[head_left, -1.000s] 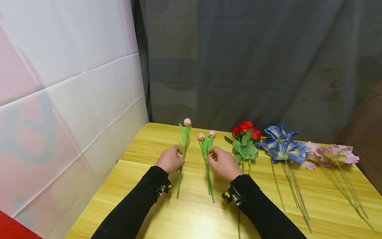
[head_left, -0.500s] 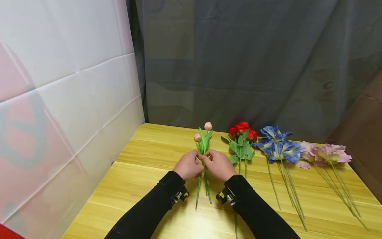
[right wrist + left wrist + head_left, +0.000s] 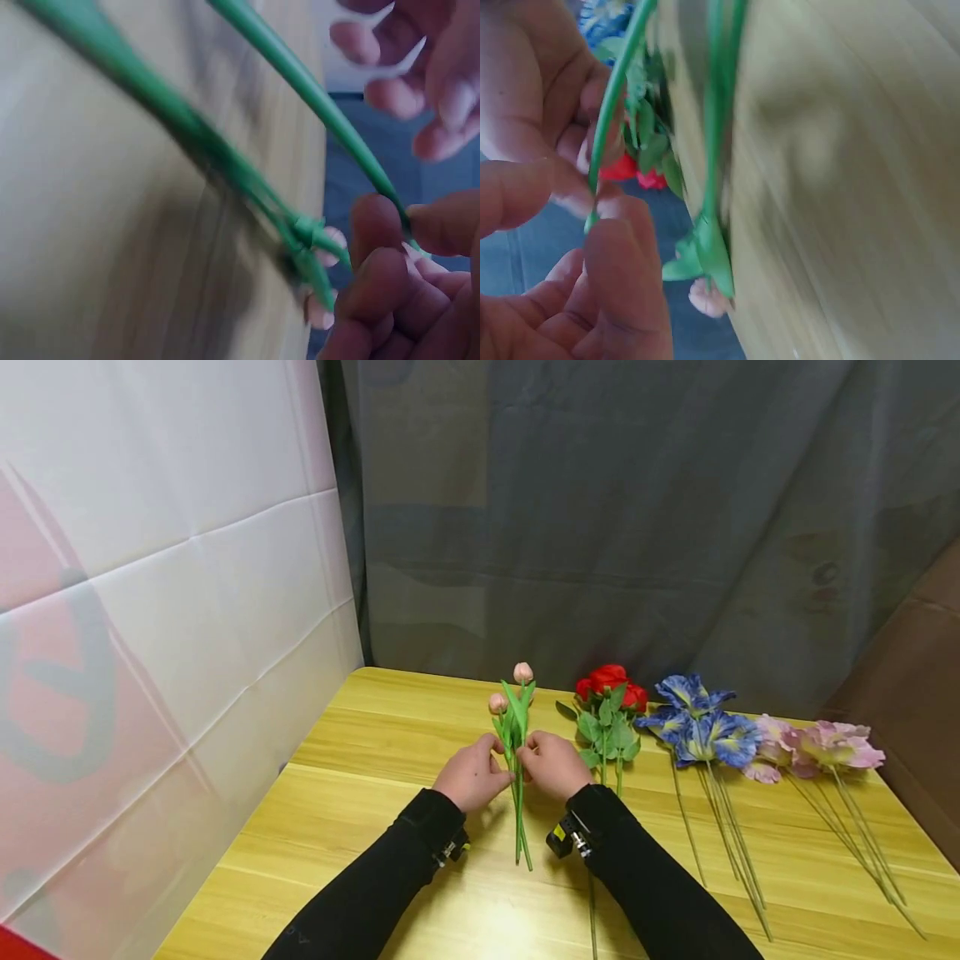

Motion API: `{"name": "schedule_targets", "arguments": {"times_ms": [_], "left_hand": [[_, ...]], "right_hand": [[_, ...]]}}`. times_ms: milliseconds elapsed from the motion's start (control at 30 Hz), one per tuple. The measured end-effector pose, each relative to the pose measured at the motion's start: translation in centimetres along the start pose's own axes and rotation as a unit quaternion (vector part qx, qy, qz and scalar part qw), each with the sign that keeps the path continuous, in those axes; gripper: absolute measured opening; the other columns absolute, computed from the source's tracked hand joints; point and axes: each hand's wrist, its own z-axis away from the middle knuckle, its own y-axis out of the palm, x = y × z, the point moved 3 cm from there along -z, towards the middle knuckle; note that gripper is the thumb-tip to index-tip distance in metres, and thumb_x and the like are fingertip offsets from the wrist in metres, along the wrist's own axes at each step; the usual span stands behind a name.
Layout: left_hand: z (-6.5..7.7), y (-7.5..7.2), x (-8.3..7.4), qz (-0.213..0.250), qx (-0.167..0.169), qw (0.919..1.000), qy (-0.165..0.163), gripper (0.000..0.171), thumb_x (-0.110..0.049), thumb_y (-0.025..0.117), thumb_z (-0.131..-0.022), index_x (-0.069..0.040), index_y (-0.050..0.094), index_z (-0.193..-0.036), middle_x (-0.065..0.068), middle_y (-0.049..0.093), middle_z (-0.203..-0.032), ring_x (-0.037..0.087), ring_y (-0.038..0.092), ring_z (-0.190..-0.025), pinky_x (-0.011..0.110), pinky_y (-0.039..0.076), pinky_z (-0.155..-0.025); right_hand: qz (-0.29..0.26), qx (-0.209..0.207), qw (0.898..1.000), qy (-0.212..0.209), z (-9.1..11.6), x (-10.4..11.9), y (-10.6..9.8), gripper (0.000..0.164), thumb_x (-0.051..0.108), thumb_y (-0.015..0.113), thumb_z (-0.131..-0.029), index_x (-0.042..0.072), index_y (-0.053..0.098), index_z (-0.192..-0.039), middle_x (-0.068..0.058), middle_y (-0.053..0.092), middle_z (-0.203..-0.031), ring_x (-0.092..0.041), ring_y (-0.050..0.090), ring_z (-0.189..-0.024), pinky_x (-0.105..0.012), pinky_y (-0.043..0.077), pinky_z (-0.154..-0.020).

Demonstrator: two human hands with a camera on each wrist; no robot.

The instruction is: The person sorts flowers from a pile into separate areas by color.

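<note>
My right hand (image 3: 558,766) pinches the green stem of a pink tulip (image 3: 523,673) between thumb and fingertip, plainly seen in the right wrist view. Close by, my left hand (image 3: 472,774) has its thumb and fingers spread apart; in the right wrist view, those left fingers (image 3: 397,96) are clear of the stem. The held stem (image 3: 615,97) is raised above the table in the left wrist view. Beneath it, two more pink tulips (image 3: 714,255) lie together on the wood, their blooms toward the back edge. In the head view the held tulip partly covers them.
Right of my hands lie red roses (image 3: 609,678) with leafy stems, then blue irises (image 3: 705,727), then pale pink flowers (image 3: 836,747) with long thin stems. A dark curtain (image 3: 600,527) hangs behind the wooden table (image 3: 300,860), and a pale cloth wall (image 3: 225,593) stands at the left.
My left hand carried the single tulip rightward to the other two. My right hand now pinches its stem, and the left fingers have come off it. The stem's lower end swung right.
</note>
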Motion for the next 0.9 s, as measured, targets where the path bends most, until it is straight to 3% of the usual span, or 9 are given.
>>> {"name": "schedule_targets", "arguments": {"times_ms": [167, 467, 633, 900], "left_hand": [[0.3, 0.2, 0.5, -0.042, -0.01, 0.9991, 0.003, 0.037, -0.022, 0.07, -0.093, -0.004, 0.058, -0.123, -0.003, 0.059, -0.077, 0.013, 0.055, -0.061, 0.031, 0.046, -0.062], [0.4, 0.6, 0.7, -0.048, -0.008, 0.9988, 0.0, 0.035, -0.023, 0.072, -0.093, -0.007, 0.058, -0.121, -0.003, 0.058, -0.079, 0.013, 0.054, -0.062, 0.032, 0.045, -0.062], [0.1, 0.9, 0.7, -0.049, -0.001, 0.9988, -0.003, 0.036, -0.024, 0.071, -0.094, -0.007, 0.059, -0.123, -0.003, 0.058, -0.08, 0.013, 0.055, -0.063, 0.032, 0.045, -0.063], [0.0, 0.6, 1.1, -0.051, -0.002, 0.9986, -0.009, 0.037, -0.025, 0.07, -0.094, -0.007, 0.059, -0.124, -0.003, 0.058, -0.081, 0.013, 0.055, -0.064, 0.033, 0.045, -0.064]], "right_hand": [[0.06, 0.023, 0.998, 0.025, -0.3, -1.0, 0.2, 0.026, 0.02, 0.055, -0.103, 0.01, 0.059, -0.08, -0.004, 0.054, -0.064, -0.02, 0.046, -0.054, -0.032, 0.034, -0.056], [0.149, 0.032, 0.988, 0.012, -0.6, -2.1, 1.4, 0.029, 0.023, 0.061, -0.101, 0.012, 0.057, -0.075, -0.002, 0.049, -0.064, -0.019, 0.047, -0.057, -0.033, 0.035, -0.058], [0.151, 0.029, 0.988, 0.023, -0.4, -2.6, 1.4, 0.024, 0.026, 0.062, -0.101, 0.014, 0.063, -0.08, 0.0, 0.055, -0.069, -0.018, 0.051, -0.06, -0.033, 0.038, -0.059], [0.1, 0.022, 0.994, 0.03, 0.2, -2.0, 0.4, 0.025, 0.03, 0.056, -0.102, 0.01, 0.071, -0.102, -0.002, 0.064, -0.078, -0.019, 0.055, -0.066, -0.035, 0.042, -0.063]]}}
